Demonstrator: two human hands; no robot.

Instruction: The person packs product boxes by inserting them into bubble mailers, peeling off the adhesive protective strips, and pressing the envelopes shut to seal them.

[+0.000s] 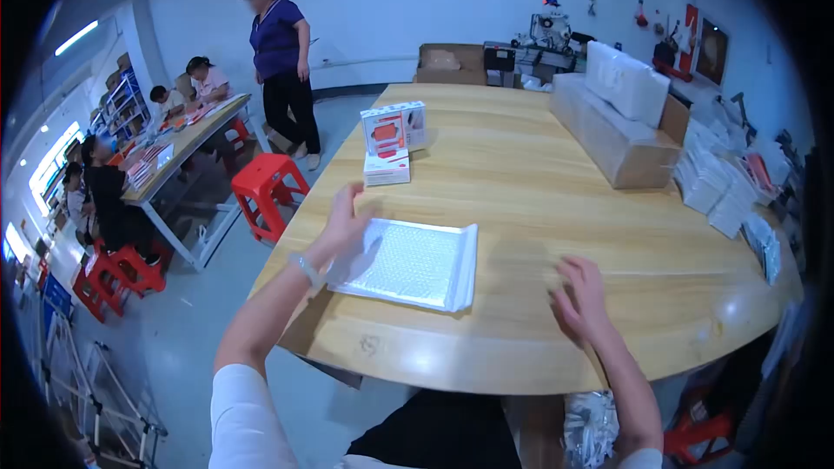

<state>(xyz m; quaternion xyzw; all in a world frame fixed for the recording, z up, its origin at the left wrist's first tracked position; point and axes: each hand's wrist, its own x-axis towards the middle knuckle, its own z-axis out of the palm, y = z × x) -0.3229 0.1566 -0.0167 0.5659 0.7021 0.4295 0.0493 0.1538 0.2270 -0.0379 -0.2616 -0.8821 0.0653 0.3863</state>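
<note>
A white bubble mailer point(404, 263) lies flat on the wooden table point(512, 343), its folded flap on the right side. My left hand point(345, 224) is at the mailer's upper left corner, fingers apart, holding nothing. Over the table to the right of the mailer is my right hand point(582, 295), empty, with its fingers spread and curved. Beyond my left hand, a small white box with red print point(387, 168) lies in front of an upright white and red box point(393, 128).
A long carton point(608, 135) with a white foam-wrapped block point(627, 82) stands at the back right, beside stacked white packets point(717, 178). Left of the table are a red stool point(268, 194), a standing person point(280, 61) and several people seated at another table.
</note>
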